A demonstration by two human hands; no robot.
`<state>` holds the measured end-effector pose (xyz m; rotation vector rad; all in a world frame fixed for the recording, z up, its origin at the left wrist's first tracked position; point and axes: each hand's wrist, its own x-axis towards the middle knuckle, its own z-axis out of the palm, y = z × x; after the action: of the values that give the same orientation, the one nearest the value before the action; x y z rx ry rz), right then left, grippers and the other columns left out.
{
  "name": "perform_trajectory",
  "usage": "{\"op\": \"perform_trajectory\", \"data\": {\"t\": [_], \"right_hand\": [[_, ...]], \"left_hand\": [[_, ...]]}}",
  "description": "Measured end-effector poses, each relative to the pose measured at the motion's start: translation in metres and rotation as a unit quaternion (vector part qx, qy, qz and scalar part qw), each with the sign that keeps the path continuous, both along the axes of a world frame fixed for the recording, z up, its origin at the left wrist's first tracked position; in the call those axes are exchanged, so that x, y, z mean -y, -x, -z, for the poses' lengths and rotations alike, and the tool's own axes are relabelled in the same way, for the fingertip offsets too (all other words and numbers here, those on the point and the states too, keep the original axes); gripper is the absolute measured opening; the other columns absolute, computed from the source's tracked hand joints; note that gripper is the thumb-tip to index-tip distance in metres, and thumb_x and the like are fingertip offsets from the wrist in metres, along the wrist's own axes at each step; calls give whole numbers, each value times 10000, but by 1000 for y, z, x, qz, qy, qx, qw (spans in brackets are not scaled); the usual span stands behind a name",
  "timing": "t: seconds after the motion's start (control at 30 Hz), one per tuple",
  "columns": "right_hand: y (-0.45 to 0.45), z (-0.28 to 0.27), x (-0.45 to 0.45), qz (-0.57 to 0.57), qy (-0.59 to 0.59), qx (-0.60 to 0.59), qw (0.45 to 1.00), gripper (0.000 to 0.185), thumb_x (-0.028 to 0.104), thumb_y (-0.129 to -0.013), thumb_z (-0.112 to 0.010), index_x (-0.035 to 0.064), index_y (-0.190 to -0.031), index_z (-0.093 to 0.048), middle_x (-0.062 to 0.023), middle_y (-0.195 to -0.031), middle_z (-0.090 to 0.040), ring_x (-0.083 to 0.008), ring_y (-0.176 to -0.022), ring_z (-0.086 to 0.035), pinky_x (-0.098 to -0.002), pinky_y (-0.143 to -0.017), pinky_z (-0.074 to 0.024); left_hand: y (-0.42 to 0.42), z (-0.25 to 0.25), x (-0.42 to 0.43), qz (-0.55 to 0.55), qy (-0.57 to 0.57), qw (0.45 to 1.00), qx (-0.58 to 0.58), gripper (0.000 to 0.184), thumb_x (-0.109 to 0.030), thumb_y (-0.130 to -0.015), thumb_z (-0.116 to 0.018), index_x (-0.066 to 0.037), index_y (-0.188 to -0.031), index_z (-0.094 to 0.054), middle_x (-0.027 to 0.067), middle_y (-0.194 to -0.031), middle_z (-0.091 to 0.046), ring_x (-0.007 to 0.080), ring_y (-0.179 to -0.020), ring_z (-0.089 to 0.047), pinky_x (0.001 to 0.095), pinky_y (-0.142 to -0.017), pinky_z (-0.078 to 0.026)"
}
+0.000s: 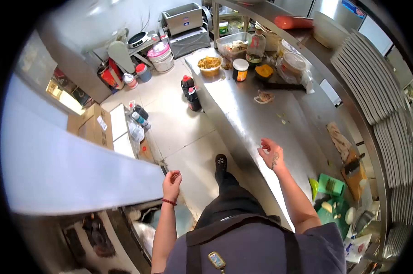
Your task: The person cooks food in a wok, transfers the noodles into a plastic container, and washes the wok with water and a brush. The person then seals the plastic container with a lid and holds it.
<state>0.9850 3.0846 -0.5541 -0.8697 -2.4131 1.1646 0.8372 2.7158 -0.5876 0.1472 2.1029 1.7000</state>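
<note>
My left hand, with a red bead bracelet at the wrist, hangs over the floor beside the white panel on the left. Its fingers are loosely bent and nothing shows in them. Over the near edge of the steel counter is my right hand, fingers apart and half curled, holding nothing. Whether it touches the metal I cannot tell. Some food scraps lie farther up the counter. A wooden board with a knife and a green grater-like box are at the right.
Dark bottles stand on the floor against the counter. A bowl of yellow food and a jar sit at its far end. Stacked plates line the shelf. At left are a cardboard box and a lidded bucket.
</note>
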Motion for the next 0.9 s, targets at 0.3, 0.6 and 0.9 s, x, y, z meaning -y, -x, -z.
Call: {"op": "perform_trajectory", "data": {"t": [0.3, 0.6, 0.9], "right_hand": [[379, 27, -208, 47, -61, -176, 981, 309, 130, -701, -635, 47, -992, -571, -141, -854, -616, -240, -690, -607, -313, -629, -477], [602, 130, -323, -106, 22, 85, 990, 281, 272, -747, -504, 0, -764, -569, -178, -753, -593, -301, -731, -574, -371, -617, -434], [654, 169, -331, -294, -252, 315, 866, 246, 201, -846, -390, 23, -831, -560, -197, -856, -568, -353, -807, -554, -420, -719, -450]], "left_hand": [[171, 43, -72, -87, 138, 979, 121, 140, -62, -760, -607, -17, -886, -565, 41, -814, -591, 106, -715, -553, 225, -648, -453], [361, 63, -192, 32, 45, 983, 178, 168, -49, -806, -586, 17, -959, -566, 52, -883, -609, 110, -807, -579, 217, -700, -458], [585, 104, -388, 279, -48, 941, 186, 190, -105, -825, -573, 24, -964, -563, 52, -883, -602, 101, -795, -558, 229, -716, -457]]}}
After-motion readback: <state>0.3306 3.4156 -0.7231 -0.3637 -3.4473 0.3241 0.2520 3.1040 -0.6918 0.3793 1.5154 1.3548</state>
